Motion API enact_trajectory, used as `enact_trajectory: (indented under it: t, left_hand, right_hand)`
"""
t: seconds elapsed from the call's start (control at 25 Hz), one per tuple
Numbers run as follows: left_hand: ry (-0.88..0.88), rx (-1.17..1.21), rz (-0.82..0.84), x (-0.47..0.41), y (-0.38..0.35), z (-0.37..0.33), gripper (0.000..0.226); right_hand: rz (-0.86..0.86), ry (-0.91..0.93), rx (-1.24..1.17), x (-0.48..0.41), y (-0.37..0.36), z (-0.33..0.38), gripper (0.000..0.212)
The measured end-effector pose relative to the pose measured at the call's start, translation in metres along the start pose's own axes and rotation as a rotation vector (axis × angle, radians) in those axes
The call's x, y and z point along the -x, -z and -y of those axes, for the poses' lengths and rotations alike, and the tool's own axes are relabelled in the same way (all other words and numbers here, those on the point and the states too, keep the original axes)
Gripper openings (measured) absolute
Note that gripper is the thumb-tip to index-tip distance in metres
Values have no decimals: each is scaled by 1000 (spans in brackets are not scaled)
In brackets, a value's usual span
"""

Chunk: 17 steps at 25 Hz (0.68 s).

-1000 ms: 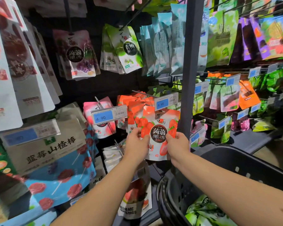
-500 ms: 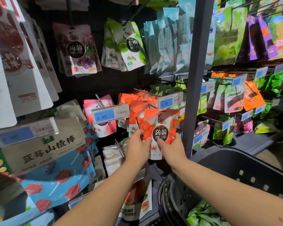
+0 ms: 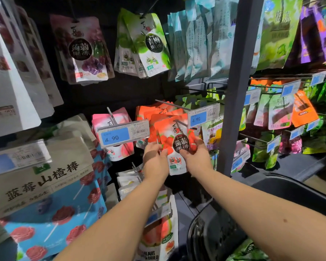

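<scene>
A: Cataloguing one strawberry jelly pouch (image 3: 178, 146). Judging it light, thin-filmed, soft and crinkly, probably slick across the printed face.

B: Noting that. Taking hold where?

A: Starting at the left: left hand (image 3: 154, 161) pinching the pouch's left edge at about mid-height, curling fingers round it. Moving right: right hand (image 3: 195, 159) gripping the right edge, pressing a thumb onto the dark round label and tucking fingers behind.

B: Placing the pouch against those two grips?

A: Hanging upright between the hands, rising above both and dropping below the knuckles. Sitting at the front of the row of orange pouches (image 3: 152, 112), just under the peg (image 3: 180, 123) and just left of the blue price tag (image 3: 203, 116) reading 4.90.

B: Riding on the peg, or free of it?

A: Being unable to tell from this view.

B: Advising on handling?

A: Keeping to the sealed side edges, likely the stiffest part. Avoiding squeezing the belly, probably full of soft portions. Guarding against tearing at the top when pulling sideways.

B: Listing anything further right?

A: Logging a grey upright post (image 3: 233, 110) just right of the right hand, then a black basket (image 3: 290, 189) lower right, carrying green packets (image 3: 248, 251).
</scene>
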State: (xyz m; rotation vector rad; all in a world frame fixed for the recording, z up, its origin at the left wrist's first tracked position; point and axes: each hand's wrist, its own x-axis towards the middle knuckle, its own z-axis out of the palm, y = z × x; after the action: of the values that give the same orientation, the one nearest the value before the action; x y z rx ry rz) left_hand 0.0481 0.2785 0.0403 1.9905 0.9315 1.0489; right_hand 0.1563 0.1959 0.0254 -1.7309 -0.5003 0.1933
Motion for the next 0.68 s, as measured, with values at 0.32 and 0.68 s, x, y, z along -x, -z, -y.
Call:
enact_trajectory:
  t: [0.32, 0.68]
  left_hand:
    - [30, 47, -56, -22, -5, 8, 18]
    - [71, 9, 26, -26, 0, 24, 82]
  right_hand:
    - [35, 22, -121, -17, -22, -5, 59]
    - [104, -22, -64, -5, -11, -14, 42]
